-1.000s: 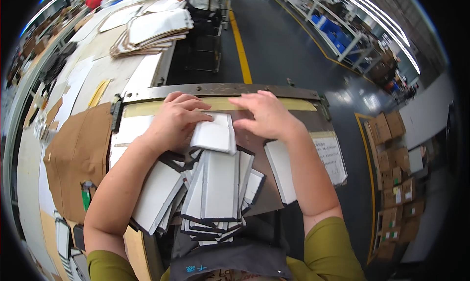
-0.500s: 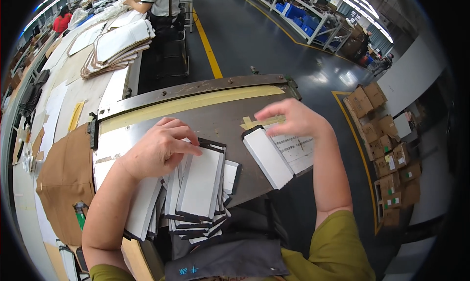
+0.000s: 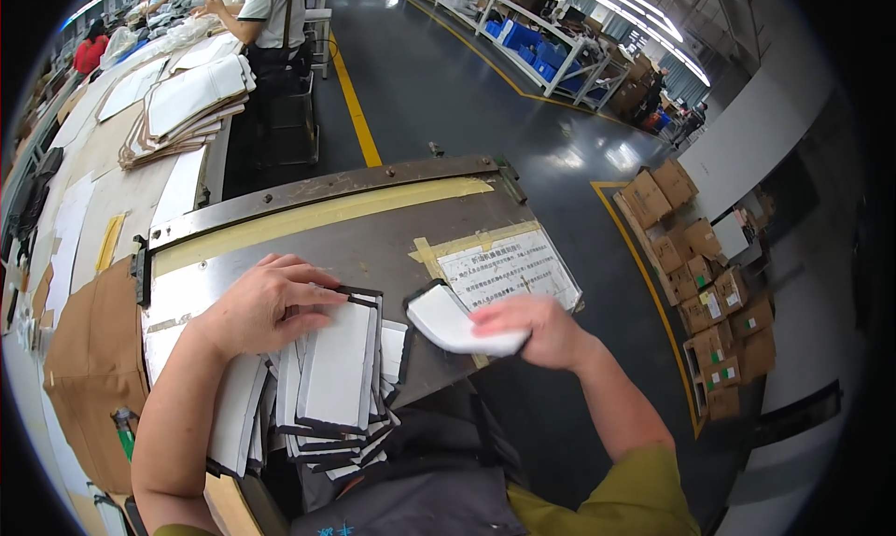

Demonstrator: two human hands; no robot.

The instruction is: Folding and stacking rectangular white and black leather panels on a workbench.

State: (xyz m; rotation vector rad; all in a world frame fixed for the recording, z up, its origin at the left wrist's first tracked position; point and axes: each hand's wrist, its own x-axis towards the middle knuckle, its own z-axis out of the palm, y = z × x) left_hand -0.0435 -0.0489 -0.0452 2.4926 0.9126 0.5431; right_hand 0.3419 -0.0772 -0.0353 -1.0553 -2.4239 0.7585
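Note:
My right hand (image 3: 539, 331) grips the near end of a white panel with black edges (image 3: 439, 318) over the front right of the metal table. The panel bends in a curve, and the fingers are slightly blurred. My left hand (image 3: 266, 304) is at the upper left of a loose pile of similar narrow white panels (image 3: 338, 366). Its fingers are half bent and apart from the thumb, their tips by the top panel's far edge; no grip on it shows. More white panels (image 3: 235, 410) lie under my left forearm.
The metal table (image 3: 373, 242) bears yellow tape and a taped printed sheet (image 3: 509, 267). Brown material (image 3: 93, 335) hangs at its left. A long workbench with stacked white sheets (image 3: 191, 102) stretches away left, beside a co-worker (image 3: 275, 18). Cardboard boxes (image 3: 714, 307) stand on the right.
The right hand has come down onto the separate white panel, which is now gripped and bent. The left hand stays by the pile. The whole view has shifted to the left.

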